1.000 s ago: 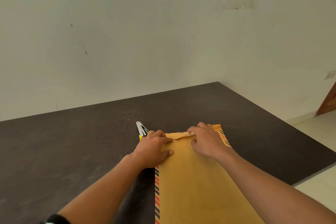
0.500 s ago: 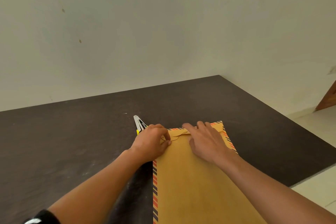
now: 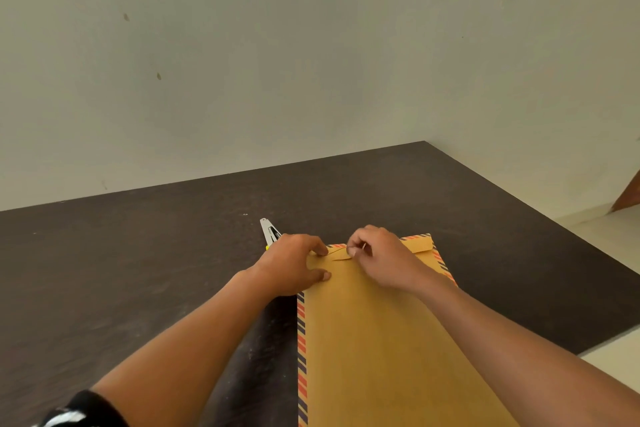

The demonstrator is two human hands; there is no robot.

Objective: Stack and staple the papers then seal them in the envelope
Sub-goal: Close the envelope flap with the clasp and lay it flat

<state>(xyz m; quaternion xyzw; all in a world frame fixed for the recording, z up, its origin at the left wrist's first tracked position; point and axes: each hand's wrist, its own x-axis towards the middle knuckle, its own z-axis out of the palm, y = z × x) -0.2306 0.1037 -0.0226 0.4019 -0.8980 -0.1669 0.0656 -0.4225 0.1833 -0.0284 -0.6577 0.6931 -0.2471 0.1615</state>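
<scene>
A large brown envelope with red and blue striped edges lies flat on the dark table, its flap end away from me. My left hand presses down on the envelope's far left corner, fingers spread on the flap fold. My right hand pinches a thin string at the flap between thumb and fingers. The papers are not visible. A stapler, silver with a yellow part, lies just beyond my left hand, mostly hidden by it.
The table meets a pale wall at the back. Its right edge drops to a light floor. A brown wooden piece shows at the far right.
My right hand has gone from lying flat on the flap to pinching the string. My left hand shifted a little on the corner. The flap now lies folded down.
</scene>
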